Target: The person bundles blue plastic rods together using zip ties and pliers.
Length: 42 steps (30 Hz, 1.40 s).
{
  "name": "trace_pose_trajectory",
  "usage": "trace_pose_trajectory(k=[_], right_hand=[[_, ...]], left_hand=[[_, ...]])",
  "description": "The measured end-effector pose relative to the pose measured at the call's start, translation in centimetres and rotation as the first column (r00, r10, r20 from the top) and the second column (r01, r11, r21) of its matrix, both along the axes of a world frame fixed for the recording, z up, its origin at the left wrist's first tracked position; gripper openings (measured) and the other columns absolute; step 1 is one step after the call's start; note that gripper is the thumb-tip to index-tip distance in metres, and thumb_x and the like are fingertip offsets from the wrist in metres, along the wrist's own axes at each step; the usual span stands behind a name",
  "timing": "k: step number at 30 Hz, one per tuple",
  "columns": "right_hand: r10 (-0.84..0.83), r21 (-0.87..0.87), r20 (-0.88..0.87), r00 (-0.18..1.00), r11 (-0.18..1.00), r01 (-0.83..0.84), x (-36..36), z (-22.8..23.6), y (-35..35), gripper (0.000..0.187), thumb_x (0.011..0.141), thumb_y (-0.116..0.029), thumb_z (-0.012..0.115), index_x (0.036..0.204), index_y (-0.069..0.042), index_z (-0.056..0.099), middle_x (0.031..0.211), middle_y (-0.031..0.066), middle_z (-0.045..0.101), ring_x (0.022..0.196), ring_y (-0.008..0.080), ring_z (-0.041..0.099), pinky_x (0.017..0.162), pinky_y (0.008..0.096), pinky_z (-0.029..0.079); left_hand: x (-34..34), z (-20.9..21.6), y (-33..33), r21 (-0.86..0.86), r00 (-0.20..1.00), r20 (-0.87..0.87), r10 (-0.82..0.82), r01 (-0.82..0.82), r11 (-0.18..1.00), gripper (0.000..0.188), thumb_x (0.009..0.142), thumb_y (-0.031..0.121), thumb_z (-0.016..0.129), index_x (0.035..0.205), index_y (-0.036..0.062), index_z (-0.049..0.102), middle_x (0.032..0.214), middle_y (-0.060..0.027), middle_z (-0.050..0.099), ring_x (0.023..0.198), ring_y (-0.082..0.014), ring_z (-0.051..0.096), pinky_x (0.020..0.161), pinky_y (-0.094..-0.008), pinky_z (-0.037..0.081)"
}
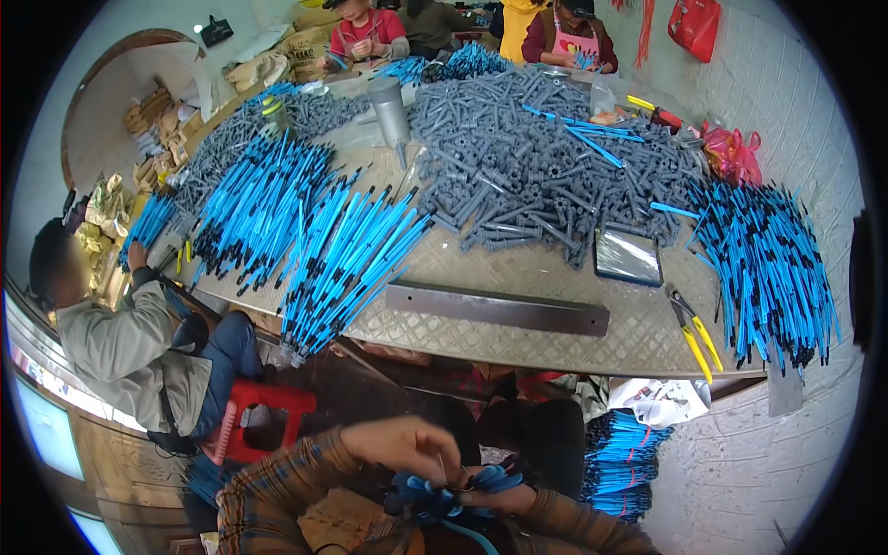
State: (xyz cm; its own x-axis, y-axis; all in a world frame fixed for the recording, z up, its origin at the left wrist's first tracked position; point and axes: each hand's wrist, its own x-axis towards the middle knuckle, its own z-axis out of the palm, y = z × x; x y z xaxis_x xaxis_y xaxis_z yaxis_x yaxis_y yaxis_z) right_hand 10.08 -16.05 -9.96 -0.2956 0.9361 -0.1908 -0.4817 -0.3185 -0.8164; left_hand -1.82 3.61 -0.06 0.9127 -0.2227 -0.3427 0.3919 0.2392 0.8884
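Observation:
Low at the front, above my lap, my left hand (402,446) is closed in a pinch on a thin pale strand (442,465), which hangs from its fingertips; whether it is wire or thread is unclear. Close to it, my right hand (507,500) is wrapped round a bunch of bright blue strips (435,499) with dark parts among them. The strand reaches down to this bunch. My fingers partly cover both, and the lower end of the bunch is cut off by the frame's edge.
On the table (481,342) lie a metal bar (497,309), yellow-handled pliers (694,333), a small dark tray (628,255), heaped grey plastic parts (518,139) and piles of blue rods (763,268). A person (129,342) sits at left near a red stool (264,416). Tied blue bundles (627,462) stack at right.

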Motion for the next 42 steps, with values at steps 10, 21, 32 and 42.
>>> trace_pose_trajectory(k=[10, 21, 32, 42], right_hand=[[0.038, 0.198, -0.192, 0.981, 0.980, 0.001, 1.5, -1.2, 0.3, 0.013, 0.084, -0.006, 0.055, 0.097, -0.003, 0.052, 0.122, 0.0180, 0.049, 0.113, 0.0234, 0.044, 0.096, 0.0363, 0.034], [0.093, 0.217, -0.091, 0.992, 0.974, -0.071, 1.2, 0.3, -0.6, 0.008, 0.084, -0.005, 0.054, 0.091, -0.003, 0.050, 0.125, 0.0225, 0.046, 0.119, 0.0309, 0.042, 0.098, 0.0414, 0.032], [-0.052, 0.338, -0.009, 0.999, 0.940, 0.052, 1.1, 2.5, -0.7, 0.016, 0.081, -0.011, 0.063, 0.091, -0.003, 0.055, 0.115, 0.0135, 0.055, 0.104, 0.0170, 0.052, 0.090, 0.0306, 0.041], [-0.152, 0.288, 0.219, 0.964, 0.954, 0.084, -1.0, 1.5, -0.6, 0.021, 0.078, -0.018, 0.068, 0.088, -0.005, 0.055, 0.083, 0.0026, 0.054, 0.081, 0.0109, 0.052, 0.069, 0.0258, 0.044]], left_hand=[[16.5, 1.9, 13.3, 0.927, 0.939, 0.337, -0.072, -0.345, -0.148, 0.023, 0.069, 0.005, 0.062, 0.092, 0.0075, 0.062, 0.086, -0.0136, 0.061, 0.079, -0.0292, 0.059, 0.068, -0.0362, 0.046], [13.9, 3.1, 10.9, 0.865, 0.845, 0.494, -0.205, -0.501, 0.024, 0.028, 0.068, -0.003, 0.061, 0.095, 0.0050, 0.061, 0.084, -0.0117, 0.060, 0.078, -0.0231, 0.059, 0.067, -0.0314, 0.047], [0.1, 1.1, -3.1, 0.383, 0.965, 0.144, 0.221, -0.260, 0.887, 0.021, 0.078, -0.001, 0.063, 0.099, -0.0007, 0.061, 0.095, -0.0054, 0.062, 0.084, -0.0114, 0.059, 0.074, -0.0241, 0.047], [-2.9, -1.0, -4.1, 0.164, 0.975, 0.145, 0.169, -0.192, 0.968, 0.021, 0.080, 0.003, 0.061, 0.100, -0.0007, 0.060, 0.095, -0.0065, 0.061, 0.090, -0.0120, 0.057, 0.079, -0.0260, 0.045]])
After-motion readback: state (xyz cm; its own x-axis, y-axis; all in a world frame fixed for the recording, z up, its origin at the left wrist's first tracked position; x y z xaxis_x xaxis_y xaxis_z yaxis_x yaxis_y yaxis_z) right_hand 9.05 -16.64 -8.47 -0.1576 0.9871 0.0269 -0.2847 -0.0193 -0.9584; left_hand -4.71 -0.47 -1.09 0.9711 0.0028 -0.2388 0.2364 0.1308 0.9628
